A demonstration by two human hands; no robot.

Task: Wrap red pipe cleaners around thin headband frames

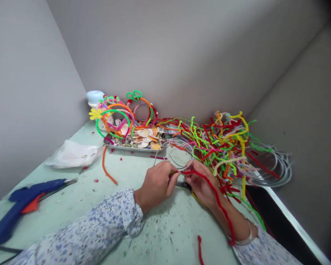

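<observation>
My left hand (157, 183) is closed in a pinch on a thin metal headband (174, 151), whose loop rises in front of both hands. My right hand (200, 182) is closed on a red pipe cleaner (219, 204) that runs from the headband's end, over my right wrist and down toward my sleeve. The two hands almost touch at the spot where the red pipe cleaner meets the headband. Just beyond them lies a big tangled heap of coloured pipe cleaners (220, 143).
A blue glue gun (22, 204) lies at the left. A crumpled plastic bag (71, 154), a metal tray (132, 146) of shells with finished wrapped headbands (121, 114), a loose orange pipe cleaner (108, 171) and a stack of bare headbands (276, 167) surround the green tabletop (160, 228). Walls close in behind.
</observation>
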